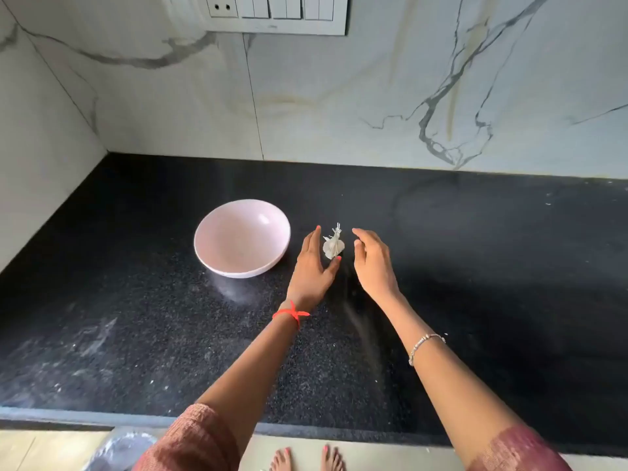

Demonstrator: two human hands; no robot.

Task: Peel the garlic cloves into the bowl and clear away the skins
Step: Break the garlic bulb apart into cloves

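On counter (475, 266) middle, just right of bowl (242, 201): garlic (334, 245), whole, unpeeled. Left hand (311, 266) fingers straight, thumb tip at garlic base, maybe touching. Right hand (372, 263) just beside, fingers loosely spread, holding nothing. Step likely pick-up: close both hands round garlic, lift, split cloves near bowl. Tufted end points toward back edge; long axis front-to-back; lying or upright, cannot tell.

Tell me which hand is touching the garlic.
The left hand, with the red thread at its wrist: its thumb tip meets the garlic at the base. The right hand, with the bracelet, is beside it, apart.
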